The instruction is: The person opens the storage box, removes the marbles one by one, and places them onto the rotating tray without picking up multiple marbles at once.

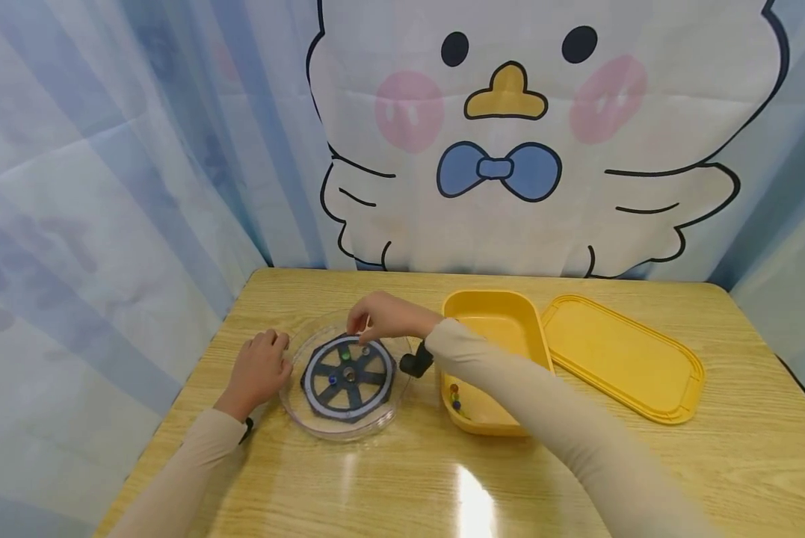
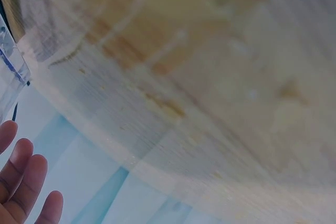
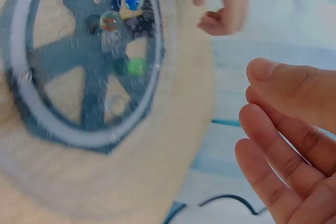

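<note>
A round clear dish (image 1: 375,427) on the table holds a dark wheel-like plate (image 1: 350,411) with a pale ring and spokes. On its spokes lie a blue marble (image 3: 134,1), a green marble (image 3: 137,66), a clear marble (image 3: 116,105) and, at the hub, a brownish marble (image 3: 109,20). My right hand (image 1: 392,315) hovers over the dish's far side; its thumb and fingers are bent, with nothing visible between them in the right wrist view. At the dish's left rim rests my left hand (image 1: 261,366), fingers loosely bent.
Right of the dish stands a yellow bin (image 1: 541,329) with a few small marbles (image 1: 455,396) in its near left corner. A yellow lid (image 1: 624,359) lies farther right. Behind the table (image 1: 294,486) hangs a printed curtain (image 1: 375,224). My right forearm crosses over the bin.
</note>
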The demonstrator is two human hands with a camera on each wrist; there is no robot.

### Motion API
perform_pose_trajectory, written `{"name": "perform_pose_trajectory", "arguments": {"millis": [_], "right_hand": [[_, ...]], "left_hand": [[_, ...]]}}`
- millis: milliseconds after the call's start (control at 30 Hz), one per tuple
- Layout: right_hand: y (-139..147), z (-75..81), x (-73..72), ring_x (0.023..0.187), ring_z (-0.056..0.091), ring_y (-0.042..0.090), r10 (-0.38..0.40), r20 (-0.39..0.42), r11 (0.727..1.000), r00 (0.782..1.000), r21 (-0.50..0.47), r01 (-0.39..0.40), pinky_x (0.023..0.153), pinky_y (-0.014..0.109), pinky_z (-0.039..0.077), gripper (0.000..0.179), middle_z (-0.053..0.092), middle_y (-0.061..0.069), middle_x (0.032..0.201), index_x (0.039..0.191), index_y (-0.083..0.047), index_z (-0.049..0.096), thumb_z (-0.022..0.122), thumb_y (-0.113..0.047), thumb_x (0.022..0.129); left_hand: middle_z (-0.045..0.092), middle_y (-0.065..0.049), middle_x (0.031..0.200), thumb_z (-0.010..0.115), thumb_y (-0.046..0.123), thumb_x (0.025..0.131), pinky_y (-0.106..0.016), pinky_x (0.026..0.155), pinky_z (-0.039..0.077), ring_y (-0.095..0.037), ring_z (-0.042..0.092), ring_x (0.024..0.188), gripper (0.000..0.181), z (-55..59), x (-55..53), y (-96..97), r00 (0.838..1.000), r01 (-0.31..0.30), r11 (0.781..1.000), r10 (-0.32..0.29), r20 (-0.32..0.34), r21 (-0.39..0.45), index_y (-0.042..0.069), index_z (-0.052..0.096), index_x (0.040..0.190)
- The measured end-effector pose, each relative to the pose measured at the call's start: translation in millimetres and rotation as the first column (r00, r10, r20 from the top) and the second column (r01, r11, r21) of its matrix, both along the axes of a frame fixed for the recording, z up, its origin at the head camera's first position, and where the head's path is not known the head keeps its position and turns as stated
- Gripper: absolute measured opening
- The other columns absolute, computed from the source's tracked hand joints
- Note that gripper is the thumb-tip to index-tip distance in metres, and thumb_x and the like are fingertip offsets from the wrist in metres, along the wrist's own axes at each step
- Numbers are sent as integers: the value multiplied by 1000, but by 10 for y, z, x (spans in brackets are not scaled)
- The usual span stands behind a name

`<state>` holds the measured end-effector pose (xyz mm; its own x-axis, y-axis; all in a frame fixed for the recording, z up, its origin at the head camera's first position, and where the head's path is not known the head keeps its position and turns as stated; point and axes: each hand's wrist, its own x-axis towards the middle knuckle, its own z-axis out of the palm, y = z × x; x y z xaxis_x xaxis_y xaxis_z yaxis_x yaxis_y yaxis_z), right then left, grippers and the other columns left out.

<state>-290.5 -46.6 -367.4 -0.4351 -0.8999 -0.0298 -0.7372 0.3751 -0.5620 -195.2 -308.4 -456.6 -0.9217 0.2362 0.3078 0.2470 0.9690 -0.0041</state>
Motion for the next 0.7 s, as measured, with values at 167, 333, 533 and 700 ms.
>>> {"name": "perform_pose_trajectory", "arguments": {"millis": [167,333,533,700], "right_hand": [[294,182,-4,90,63,15,-32,-59,999,998,-10,32,84,28,52,16,69,6,100,100,-10,71,68,-12,84],[642,235,-63,91,64,18,-118,-50,992,992,-43,116,86,34,52,18,69,9,102,101,-8,70,68,-12,83],[1037,173,-157,91,65,20,-216,-29,975,976,-67,214,86,38,53,16,70,10,101,99,-8,71,68,-10,84],[1274,-3,-224,90,65,20,-296,15,952,955,-74,296,85,37,53,17,70,10,102,100,-7,71,68,-10,84]], "left_hand": [[50,-13,84,54,7,83,-43,66,40,-26,46,70,11,5,3,-8,1000,1,1000,-1,-7,-2,2,54,93],[50,-13,84,54,8,83,-43,66,41,-27,47,71,11,6,16,-6,1000,-3,1000,3,1,2,2,55,93],[50,-13,84,53,9,84,-43,66,41,-27,47,71,11,-10,9,-7,1000,-2,1000,2,0,-15,2,54,93],[49,-13,84,53,9,84,-43,66,41,-27,48,71,11,-8,0,-6,1000,0,1000,0,1,-11,3,54,93]]}}
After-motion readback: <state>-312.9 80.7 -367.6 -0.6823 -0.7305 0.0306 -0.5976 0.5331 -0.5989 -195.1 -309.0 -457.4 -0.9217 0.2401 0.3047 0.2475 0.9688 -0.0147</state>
